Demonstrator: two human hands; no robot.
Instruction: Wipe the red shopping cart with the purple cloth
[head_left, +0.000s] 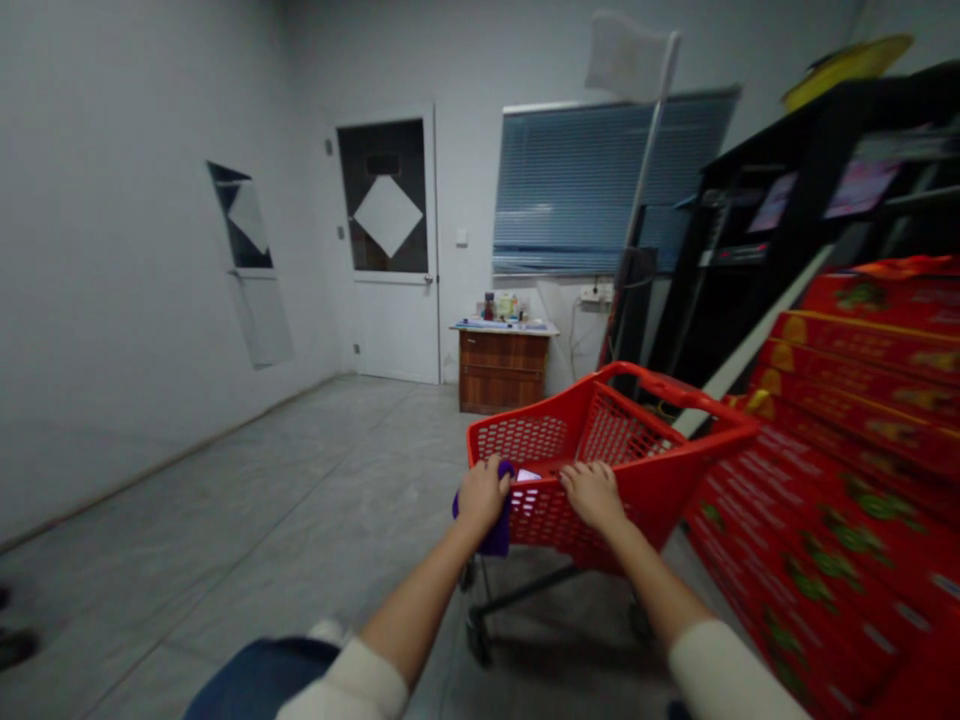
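A red plastic shopping cart (652, 500) with perforated basket walls stands in front of me, side-on, on dark wheels. My left hand (484, 497) grips the near rim at its left corner, with a purple cloth (496, 538) held against the rim and hanging down outside. Farther right on the same rim, my right hand (592, 490) is closed over the edge, fingers curled inward. Inside the basket, a small pale item (528, 476) shows between my hands; its kind cannot be made out.
Stacked red cartons (840, 520) rise close on the right, beside a black shelf (817, 130). A wooden cabinet (501, 370) with bottles on top stands behind the cart. A white door (394, 325) is in the back wall; grey concrete floor (285, 530) stretches left.
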